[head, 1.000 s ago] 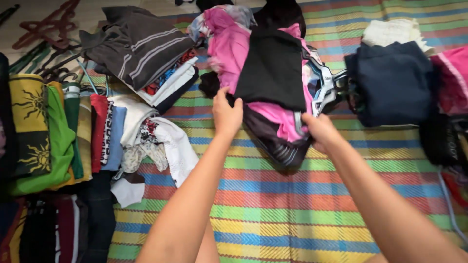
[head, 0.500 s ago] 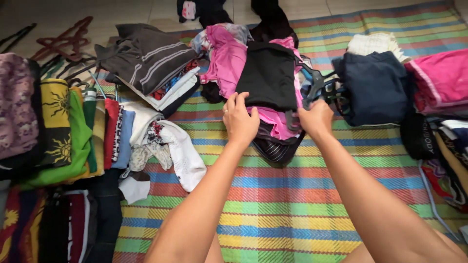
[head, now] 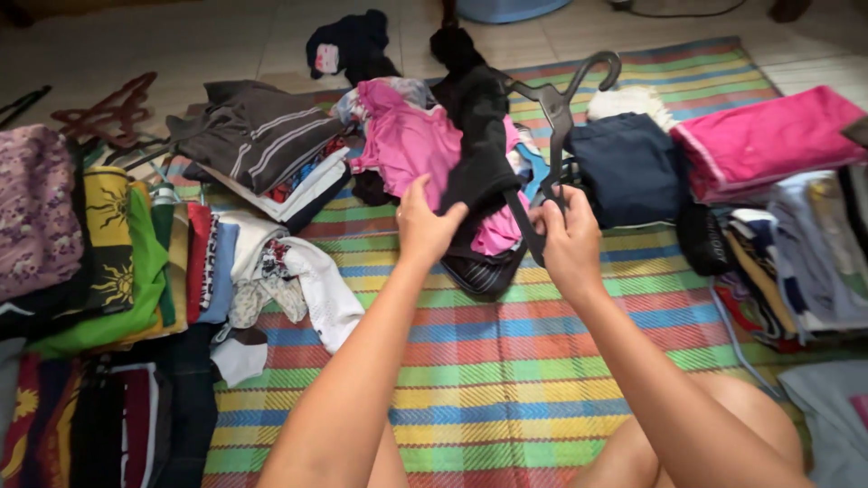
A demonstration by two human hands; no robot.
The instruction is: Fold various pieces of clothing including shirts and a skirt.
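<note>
Left hand [head: 425, 224] closed, fingers pinching the lower edge of a black garment [head: 479, 136] near the middle of the striped mat [head: 506, 380]. Right hand [head: 568, 237] closed too, fingers wrapped around the lower part of a black hanger [head: 556, 117], hook raised toward the mat's far edge. Black garment draped off the hanger, hanging over a pink top [head: 407, 140] and touching it. Beneath both, a dark striped piece [head: 479, 271] lying on the mat between the two hands.

Just beside the hanger, toward the right edge, a folded navy garment [head: 628, 167]; a folded pink cloth [head: 768, 136] near the far right corner. Toward the far left, a grey striped garment [head: 258, 131] atop a small stack. Along the left edge, a row of folded clothes, among them a green piece [head: 145, 262] and a white mesh item [head: 316, 280]. Beyond the mat's far left corner, maroon hangers [head: 104, 113] on the tiled floor [head: 181, 41].
</note>
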